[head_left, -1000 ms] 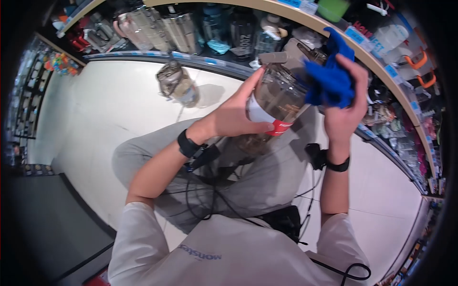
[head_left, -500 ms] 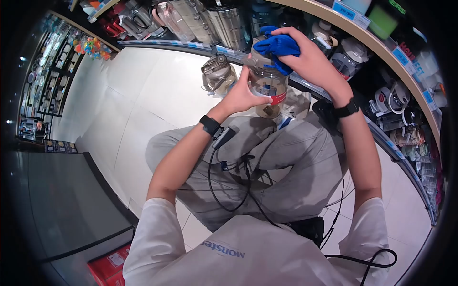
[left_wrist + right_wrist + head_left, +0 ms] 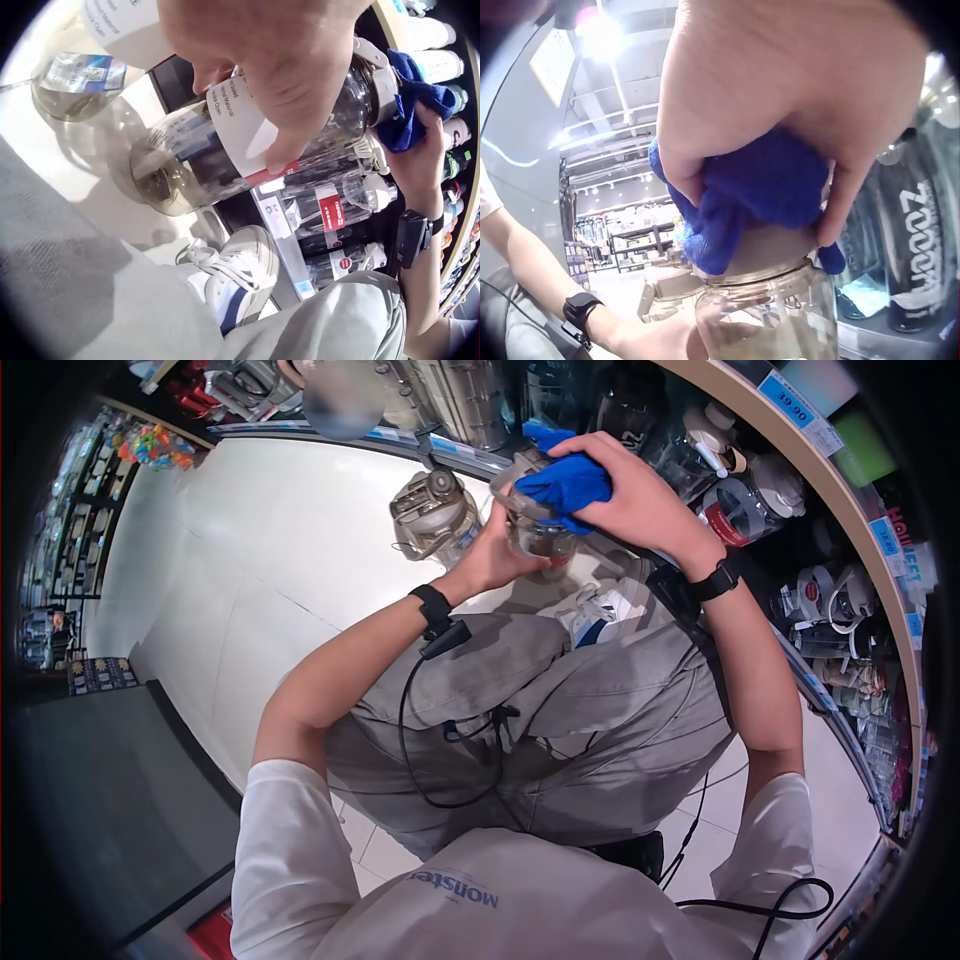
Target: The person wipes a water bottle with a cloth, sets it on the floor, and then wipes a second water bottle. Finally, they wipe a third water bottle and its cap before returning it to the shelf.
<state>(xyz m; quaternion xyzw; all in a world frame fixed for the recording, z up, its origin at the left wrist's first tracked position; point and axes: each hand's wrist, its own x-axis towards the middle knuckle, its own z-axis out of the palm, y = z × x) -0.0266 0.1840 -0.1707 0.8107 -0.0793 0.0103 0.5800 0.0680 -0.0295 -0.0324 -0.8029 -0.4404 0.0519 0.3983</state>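
Upper centre, head view: left hand curled round bottle; right hand — fingers bent — grips cloth against lid. Second jug: just left.

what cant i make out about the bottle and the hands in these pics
- Head view: the top of the lid, under the blue cloth and right hand.
- Left wrist view: part of the label on the bottle, behind the left hand.
- Right wrist view: the bottle's base, cut off by the lower edge.
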